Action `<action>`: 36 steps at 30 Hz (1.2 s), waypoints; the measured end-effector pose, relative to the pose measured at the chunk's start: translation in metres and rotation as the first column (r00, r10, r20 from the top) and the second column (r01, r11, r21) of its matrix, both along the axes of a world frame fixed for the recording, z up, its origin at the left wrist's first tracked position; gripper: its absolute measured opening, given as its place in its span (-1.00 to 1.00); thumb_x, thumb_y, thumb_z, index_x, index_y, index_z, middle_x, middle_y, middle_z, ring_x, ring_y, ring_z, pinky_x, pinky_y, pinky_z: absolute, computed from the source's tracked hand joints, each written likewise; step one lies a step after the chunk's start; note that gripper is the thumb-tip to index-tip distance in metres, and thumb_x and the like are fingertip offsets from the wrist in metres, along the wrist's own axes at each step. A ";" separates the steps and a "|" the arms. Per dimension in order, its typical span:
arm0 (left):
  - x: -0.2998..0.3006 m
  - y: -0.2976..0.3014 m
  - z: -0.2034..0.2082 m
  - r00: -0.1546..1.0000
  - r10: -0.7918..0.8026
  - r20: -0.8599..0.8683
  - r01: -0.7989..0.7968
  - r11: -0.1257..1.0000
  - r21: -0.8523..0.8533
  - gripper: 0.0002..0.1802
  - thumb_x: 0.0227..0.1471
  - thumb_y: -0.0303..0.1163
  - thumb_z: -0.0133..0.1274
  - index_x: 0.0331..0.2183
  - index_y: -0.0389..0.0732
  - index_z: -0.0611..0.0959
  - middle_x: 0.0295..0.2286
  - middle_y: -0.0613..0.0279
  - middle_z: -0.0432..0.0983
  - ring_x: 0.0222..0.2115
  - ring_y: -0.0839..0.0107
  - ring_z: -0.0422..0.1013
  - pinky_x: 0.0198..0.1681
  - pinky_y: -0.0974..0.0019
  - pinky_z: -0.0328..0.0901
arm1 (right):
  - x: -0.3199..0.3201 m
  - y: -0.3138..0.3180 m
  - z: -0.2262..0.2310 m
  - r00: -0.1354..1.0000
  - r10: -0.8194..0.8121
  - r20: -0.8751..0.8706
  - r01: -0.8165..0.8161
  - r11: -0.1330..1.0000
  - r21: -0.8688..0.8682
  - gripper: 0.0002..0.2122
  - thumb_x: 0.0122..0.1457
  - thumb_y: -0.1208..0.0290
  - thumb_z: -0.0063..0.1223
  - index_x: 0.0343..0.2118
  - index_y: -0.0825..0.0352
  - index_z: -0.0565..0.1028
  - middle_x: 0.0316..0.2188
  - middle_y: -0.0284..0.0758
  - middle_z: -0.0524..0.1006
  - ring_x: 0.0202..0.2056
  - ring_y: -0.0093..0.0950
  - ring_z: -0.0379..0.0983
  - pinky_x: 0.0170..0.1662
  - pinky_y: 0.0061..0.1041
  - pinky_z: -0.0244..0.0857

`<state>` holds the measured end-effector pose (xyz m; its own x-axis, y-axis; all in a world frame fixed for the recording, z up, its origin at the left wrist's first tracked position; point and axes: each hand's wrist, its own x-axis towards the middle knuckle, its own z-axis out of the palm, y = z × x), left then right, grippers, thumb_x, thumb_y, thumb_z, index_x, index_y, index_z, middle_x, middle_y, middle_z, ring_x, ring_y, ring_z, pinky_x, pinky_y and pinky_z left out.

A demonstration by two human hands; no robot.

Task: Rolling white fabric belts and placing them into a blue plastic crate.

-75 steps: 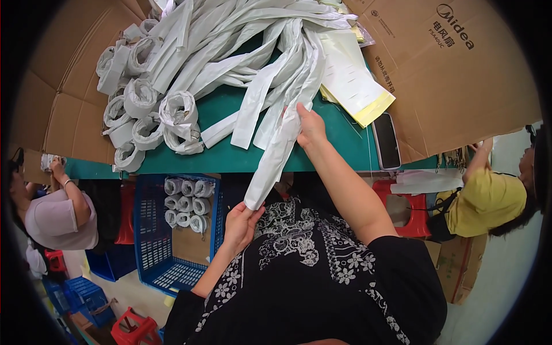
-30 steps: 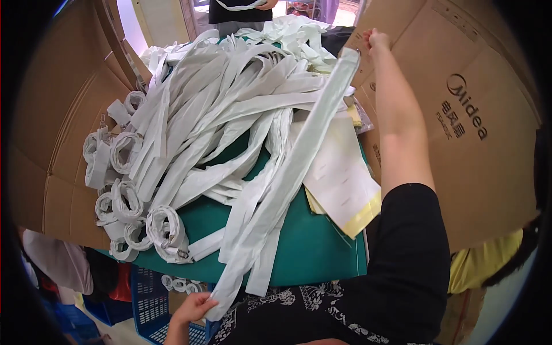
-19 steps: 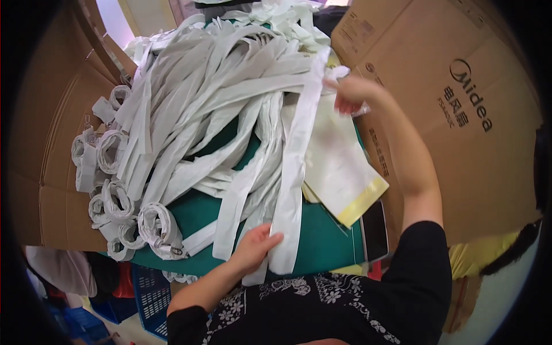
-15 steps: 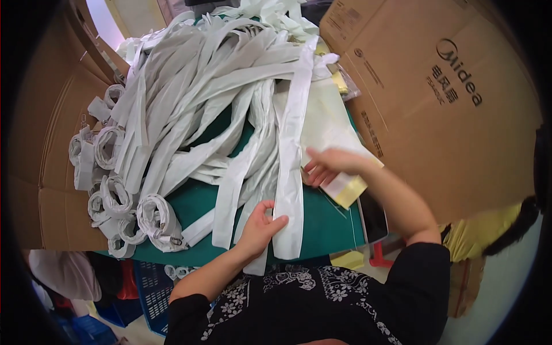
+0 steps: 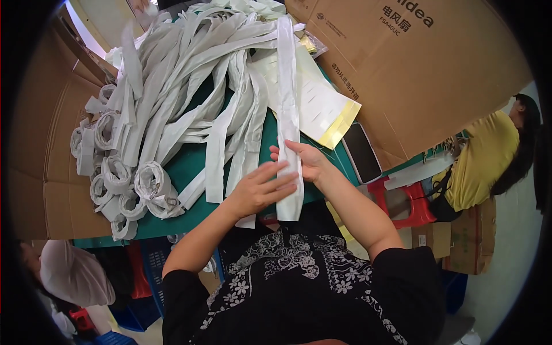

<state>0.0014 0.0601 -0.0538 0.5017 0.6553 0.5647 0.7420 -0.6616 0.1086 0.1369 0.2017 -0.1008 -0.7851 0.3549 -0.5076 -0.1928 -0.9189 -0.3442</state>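
Right hand [image 5: 306,161] back from the far side, I pinch the white strip [image 5: 288,98], my left hand [image 5: 257,191] spread loosely across it. Both now handle its near end, right of the pile [image 5: 172,86], past the tabletop's [image 5: 183,164] near edge.

I see the desk [image 5: 179,168] in soft, fairly bright light, with whitish glare at my upper left; straight edges bend toward the rim, where black vignetting swallows the corners.
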 end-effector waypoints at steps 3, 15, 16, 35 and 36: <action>0.013 0.002 -0.011 0.981 -0.162 0.109 0.162 0.987 0.012 -0.73 -0.23 -0.45 0.11 -0.32 -0.10 0.60 -0.32 0.24 0.51 -0.27 0.28 0.44 -0.22 0.31 0.33 | 0.003 0.007 -0.003 0.999 0.001 -0.040 0.003 0.996 0.092 -0.73 0.21 0.36 -0.23 -0.10 0.40 0.31 -0.20 -0.20 0.45 -0.22 -0.34 0.41 -0.13 -0.31 0.32; 0.025 0.032 -0.017 -0.073 0.943 0.326 0.609 0.301 -0.734 -0.64 -0.09 -0.27 0.00 -0.31 -0.37 0.53 -0.41 0.12 0.50 -0.49 0.37 0.45 -0.44 0.30 0.35 | 0.029 -0.004 0.006 0.991 0.093 0.099 -0.135 0.591 0.795 -0.71 0.24 0.34 -0.25 -0.11 0.43 0.38 -0.19 -0.33 0.46 -0.17 -0.57 0.38 -0.06 -0.54 0.24; 0.024 0.034 -0.019 -0.070 0.942 0.328 0.626 0.298 -0.720 -0.63 -0.06 -0.24 -0.02 -0.29 -0.36 0.51 -0.40 0.12 0.49 -0.46 0.32 0.46 -0.41 0.26 0.37 | 0.035 0.000 0.003 0.988 0.119 0.102 -0.145 0.445 0.884 -0.69 0.22 0.31 -0.20 -0.09 0.44 0.37 -0.19 -0.35 0.46 -0.18 -0.60 0.35 -0.06 -0.59 0.21; 0.020 0.019 -0.017 0.974 0.164 0.156 -0.131 0.971 -0.199 -0.48 -0.38 -0.47 0.19 -0.21 -0.22 0.51 -0.10 0.14 0.31 -0.06 0.16 0.23 -0.01 0.20 0.16 | 0.051 -0.043 0.015 0.981 -0.025 0.191 -0.064 0.892 0.448 -0.79 0.19 0.39 -0.20 -0.19 0.34 0.42 -0.36 -0.39 0.50 -0.37 -0.56 0.45 -0.35 -0.60 0.34; 0.019 0.025 -0.023 0.987 0.117 0.106 -0.108 0.990 -0.090 -0.52 -0.38 -0.46 0.19 -0.25 -0.23 0.53 -0.15 0.18 0.36 -0.08 0.18 0.27 -0.04 0.19 0.20 | 0.047 -0.049 0.014 0.982 -0.078 0.170 -0.003 0.901 0.433 -0.78 0.19 0.40 -0.22 -0.18 0.33 0.41 -0.34 -0.38 0.50 -0.35 -0.56 0.45 -0.32 -0.59 0.34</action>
<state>0.0206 0.0847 -0.0767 0.3596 0.7514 0.5533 0.7913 -0.5598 0.2460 0.1844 0.1529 -0.0865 -0.6775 0.5976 -0.4288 -0.1224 -0.6665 -0.7354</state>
